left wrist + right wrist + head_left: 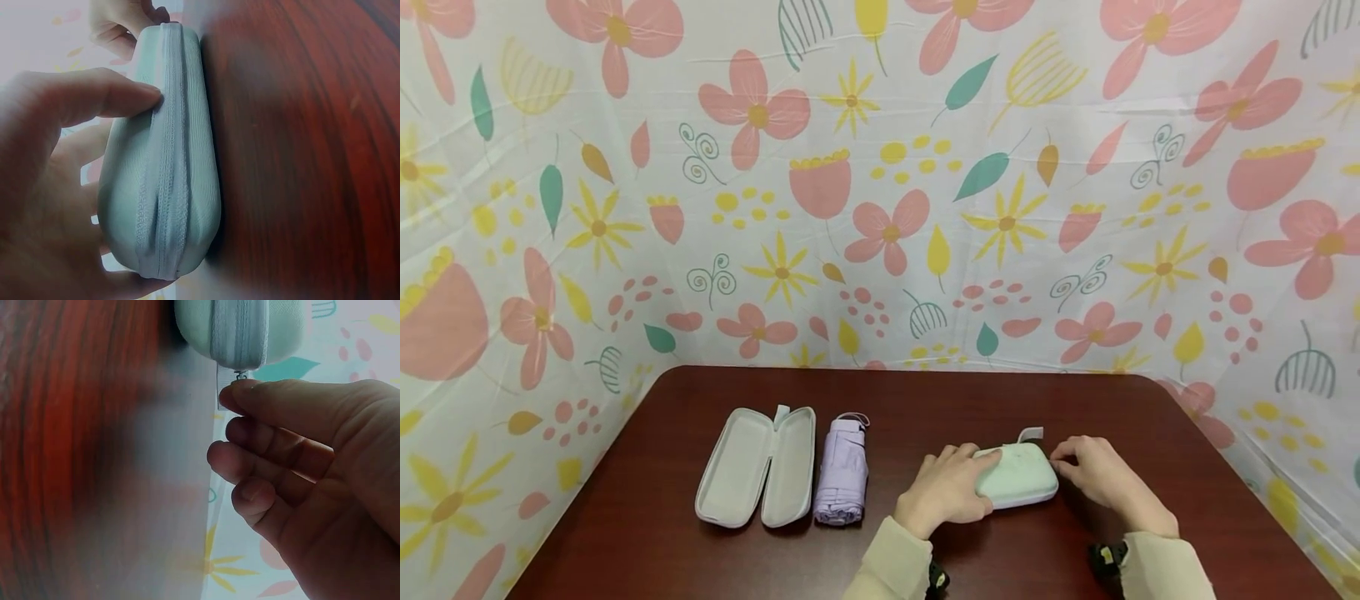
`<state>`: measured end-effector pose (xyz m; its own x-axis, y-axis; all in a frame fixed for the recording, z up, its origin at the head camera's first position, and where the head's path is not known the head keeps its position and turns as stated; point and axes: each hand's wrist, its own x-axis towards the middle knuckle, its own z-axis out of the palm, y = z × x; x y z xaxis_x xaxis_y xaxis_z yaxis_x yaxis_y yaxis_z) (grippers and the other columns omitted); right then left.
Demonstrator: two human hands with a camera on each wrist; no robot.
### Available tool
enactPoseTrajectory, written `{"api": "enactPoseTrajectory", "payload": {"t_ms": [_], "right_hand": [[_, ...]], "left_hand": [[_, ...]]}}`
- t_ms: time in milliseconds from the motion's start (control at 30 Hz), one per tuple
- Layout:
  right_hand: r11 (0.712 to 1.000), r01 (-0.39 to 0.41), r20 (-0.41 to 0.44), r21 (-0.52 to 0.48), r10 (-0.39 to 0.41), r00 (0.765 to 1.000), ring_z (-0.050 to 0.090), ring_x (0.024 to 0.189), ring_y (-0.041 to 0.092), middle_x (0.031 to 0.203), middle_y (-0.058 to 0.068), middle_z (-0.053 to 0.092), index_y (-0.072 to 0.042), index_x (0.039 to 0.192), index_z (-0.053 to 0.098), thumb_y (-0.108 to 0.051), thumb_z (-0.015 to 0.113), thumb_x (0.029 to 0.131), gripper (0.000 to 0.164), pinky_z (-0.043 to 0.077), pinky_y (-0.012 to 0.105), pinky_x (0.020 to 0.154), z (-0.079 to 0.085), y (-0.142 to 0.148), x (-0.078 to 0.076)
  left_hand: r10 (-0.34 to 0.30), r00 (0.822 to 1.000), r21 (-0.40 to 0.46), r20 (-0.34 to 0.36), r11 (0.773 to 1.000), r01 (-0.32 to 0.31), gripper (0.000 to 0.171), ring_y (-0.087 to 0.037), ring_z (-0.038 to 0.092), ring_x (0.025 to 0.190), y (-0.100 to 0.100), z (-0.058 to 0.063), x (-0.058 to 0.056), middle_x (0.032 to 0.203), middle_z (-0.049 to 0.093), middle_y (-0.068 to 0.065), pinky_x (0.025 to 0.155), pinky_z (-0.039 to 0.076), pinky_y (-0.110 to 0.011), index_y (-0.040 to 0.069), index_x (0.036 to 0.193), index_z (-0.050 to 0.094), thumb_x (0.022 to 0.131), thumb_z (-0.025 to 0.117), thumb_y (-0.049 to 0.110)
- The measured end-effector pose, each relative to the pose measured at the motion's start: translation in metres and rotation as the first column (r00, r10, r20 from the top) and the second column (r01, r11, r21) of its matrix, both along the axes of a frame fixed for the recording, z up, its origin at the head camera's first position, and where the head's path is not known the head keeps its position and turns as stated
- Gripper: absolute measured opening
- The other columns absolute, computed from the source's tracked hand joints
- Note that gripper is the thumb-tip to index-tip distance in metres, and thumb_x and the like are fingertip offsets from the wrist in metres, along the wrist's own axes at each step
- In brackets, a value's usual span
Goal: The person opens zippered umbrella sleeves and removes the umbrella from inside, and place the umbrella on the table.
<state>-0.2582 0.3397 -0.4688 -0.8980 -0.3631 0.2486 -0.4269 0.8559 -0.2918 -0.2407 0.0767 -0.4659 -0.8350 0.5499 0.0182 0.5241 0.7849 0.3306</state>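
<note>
A mint-green zippered case [1017, 477] lies closed on the table, right of centre. My left hand [946, 490] grips its left end, the thumb [125, 94] against the zipper band [169, 144] and the other fingers across the top and far side. At the opposite end my right hand [1097, 475] pinches the zipper pull [240, 376] between thumb and forefinger, its other fingers curled below. The pull itself is mostly hidden by the fingertips. A pale strap loop [1032, 434] sticks up behind the case.
On the left of the dark red-brown table [625, 533] an open grey-lined case [732, 468] lies spread flat. Beside it is a folded lilac umbrella [842, 471] with a wrist loop. A floral cloth [880, 167] hangs behind the table.
</note>
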Motion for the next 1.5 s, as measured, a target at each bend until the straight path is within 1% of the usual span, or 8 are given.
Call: {"api": "enactPoseTrajectory", "payload": {"t_ms": [133,467,633,833,1000,1267,1400,1500], "right_hand": [[1.000,0.013,0.027,0.012,-0.013,1.000,0.063,0.078,0.022,0.082,0.000,0.067,-0.008,0.079,0.073,-0.003,0.075,0.080,0.006,0.051,0.043,0.071,0.000,-0.002,-0.001],[0.999,0.040,0.058,0.008,-0.041,0.997,0.063,0.078,0.023,0.083,0.001,0.068,-0.010,0.079,0.073,-0.001,0.074,0.079,0.009,0.051,0.044,0.071,0.000,-0.003,0.001],[0.999,0.045,0.065,0.001,-0.045,0.997,0.062,0.077,0.021,0.082,0.000,0.067,-0.011,0.078,0.073,-0.002,0.074,0.079,0.009,0.051,0.044,0.071,0.001,-0.004,0.002],[0.998,0.054,0.088,-0.012,-0.053,0.995,0.061,0.077,0.019,0.082,-0.001,0.067,-0.013,0.078,0.073,-0.002,0.073,0.082,0.011,0.051,0.043,0.070,0.002,-0.007,0.002],[0.999,0.042,0.085,-0.007,-0.042,0.995,0.062,0.078,0.021,0.083,0.000,0.067,-0.012,0.078,0.072,-0.003,0.072,0.084,0.011,0.051,0.044,0.071,0.003,-0.009,0.002],[0.999,0.042,0.067,-0.013,-0.041,0.997,0.061,0.076,0.018,0.081,-0.003,0.066,-0.013,0.078,0.072,-0.002,0.073,0.080,0.012,0.050,0.043,0.071,0.003,-0.015,0.002],[0.999,0.039,0.071,-0.016,-0.038,0.997,0.062,0.078,0.020,0.082,-0.001,0.067,-0.008,0.080,0.073,-0.004,0.073,0.082,0.005,0.051,0.044,0.072,0.003,-0.017,0.003],[0.999,0.039,0.069,-0.023,-0.037,0.997,0.062,0.078,0.020,0.083,-0.001,0.067,-0.007,0.080,0.073,-0.004,0.072,0.083,0.004,0.051,0.043,0.072,0.002,-0.018,0.003]], "left_hand": [[0.008,1.000,-0.001,0.006,1.000,-0.008,0.068,-0.014,0.045,0.122,0.000,0.000,0.001,0.143,0.045,0.010,0.089,0.040,-0.037,0.041,0.148,0.040,0.086,0.069,0.036],[0.049,0.998,-0.006,0.035,0.999,-0.049,0.067,-0.021,0.045,0.125,0.002,0.001,0.002,0.144,0.044,0.006,0.093,0.039,-0.045,0.039,0.150,0.038,0.089,0.066,0.036],[0.069,0.998,-0.010,0.001,0.998,-0.069,0.067,-0.023,0.048,0.120,0.004,0.000,0.001,0.140,0.047,0.004,0.089,0.041,-0.046,0.037,0.149,0.039,0.088,0.067,0.036],[0.125,0.990,-0.003,-0.062,0.992,-0.125,0.067,-0.027,0.053,0.111,0.005,-0.001,0.002,0.131,0.053,0.002,0.085,0.043,-0.049,0.032,0.148,0.044,0.085,0.069,0.037],[0.157,0.985,0.007,-0.076,0.988,-0.157,0.067,-0.027,0.055,0.105,0.007,-0.001,0.003,0.126,0.055,0.000,0.081,0.044,-0.048,0.031,0.147,0.046,0.084,0.069,0.036],[0.212,0.969,0.011,-0.126,0.977,-0.213,0.067,-0.026,0.055,0.100,0.014,-0.003,0.006,0.125,0.057,-0.003,0.074,0.044,-0.047,0.028,0.145,0.049,0.082,0.070,0.037],[0.233,0.963,0.008,-0.138,0.972,-0.234,0.067,-0.026,0.056,0.097,0.017,-0.004,0.007,0.123,0.057,-0.004,0.071,0.044,-0.047,0.028,0.144,0.049,0.082,0.070,0.037],[0.247,0.958,0.005,-0.145,0.969,-0.249,0.066,-0.026,0.056,0.095,0.019,-0.004,0.007,0.121,0.058,-0.004,0.069,0.044,-0.046,0.027,0.144,0.051,0.082,0.070,0.038]]}}
